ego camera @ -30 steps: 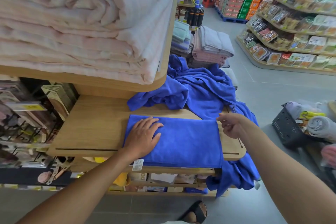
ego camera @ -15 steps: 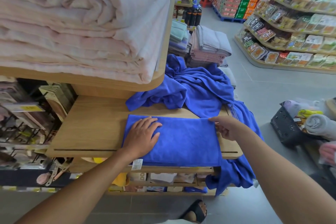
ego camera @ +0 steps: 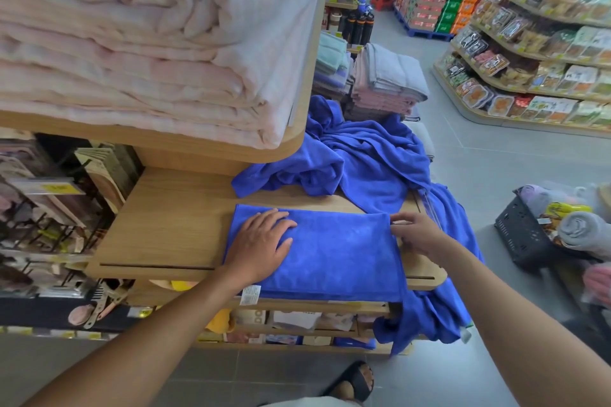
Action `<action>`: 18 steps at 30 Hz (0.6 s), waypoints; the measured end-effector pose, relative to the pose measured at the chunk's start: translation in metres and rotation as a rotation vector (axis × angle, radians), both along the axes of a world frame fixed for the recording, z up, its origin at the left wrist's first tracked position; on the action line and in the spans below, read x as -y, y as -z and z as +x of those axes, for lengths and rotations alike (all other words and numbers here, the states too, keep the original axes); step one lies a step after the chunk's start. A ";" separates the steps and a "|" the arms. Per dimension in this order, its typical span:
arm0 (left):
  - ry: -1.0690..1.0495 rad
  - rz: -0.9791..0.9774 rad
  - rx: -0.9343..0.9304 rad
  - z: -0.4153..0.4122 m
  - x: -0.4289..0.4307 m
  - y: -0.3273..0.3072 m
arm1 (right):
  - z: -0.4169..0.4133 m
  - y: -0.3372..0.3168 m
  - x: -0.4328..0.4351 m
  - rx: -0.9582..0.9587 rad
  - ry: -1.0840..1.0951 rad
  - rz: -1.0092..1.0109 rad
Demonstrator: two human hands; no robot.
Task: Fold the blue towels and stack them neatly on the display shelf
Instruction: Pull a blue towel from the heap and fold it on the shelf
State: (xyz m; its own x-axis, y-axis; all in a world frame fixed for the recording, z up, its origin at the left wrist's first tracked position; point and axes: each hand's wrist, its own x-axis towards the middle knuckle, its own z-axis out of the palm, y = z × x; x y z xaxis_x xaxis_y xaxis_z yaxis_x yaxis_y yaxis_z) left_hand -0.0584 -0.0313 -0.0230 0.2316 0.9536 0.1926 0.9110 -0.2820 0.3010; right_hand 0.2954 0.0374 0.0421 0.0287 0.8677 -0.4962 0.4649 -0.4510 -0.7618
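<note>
A folded blue towel [ego camera: 337,258] lies flat on the wooden display shelf [ego camera: 172,228], its near edge over the shelf front with a white tag hanging. My left hand [ego camera: 261,244] rests flat on the towel's left part, fingers spread. My right hand [ego camera: 415,233] is at the towel's far right corner, fingers pinching its edge. Behind it, a heap of unfolded blue towels [ego camera: 363,165] spills over the shelf's right end and hangs down to the floor.
A higher shelf at upper left carries a thick pile of pink blankets [ego camera: 148,43]. Stacks of grey and pink towels [ego camera: 386,82] stand beyond the blue heap. A dark basket [ego camera: 522,235] with rolled towels sits on the floor at right. Grocery shelving [ego camera: 535,59] lines the aisle.
My right hand has moved left from the shelf's right end to the towel's far right corner and taken its edge. My left hand has stayed on the towel.
</note>
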 end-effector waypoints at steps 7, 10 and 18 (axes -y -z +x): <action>-0.003 -0.009 0.006 0.001 0.000 0.000 | -0.014 0.018 -0.004 0.384 -0.179 0.415; -0.007 -0.018 -0.001 0.001 0.001 0.000 | -0.013 0.018 -0.004 0.367 -0.173 0.471; -0.009 0.012 0.015 0.001 0.002 -0.002 | -0.012 -0.007 -0.002 -0.042 -0.048 0.251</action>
State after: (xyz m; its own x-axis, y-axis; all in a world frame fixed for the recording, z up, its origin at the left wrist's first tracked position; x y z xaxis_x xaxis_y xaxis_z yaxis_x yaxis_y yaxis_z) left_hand -0.0576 -0.0330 -0.0205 0.2201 0.9532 0.2070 0.9089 -0.2775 0.3113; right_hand 0.2830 0.0396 0.0491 -0.0322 0.9636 -0.2655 0.4467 -0.2237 -0.8662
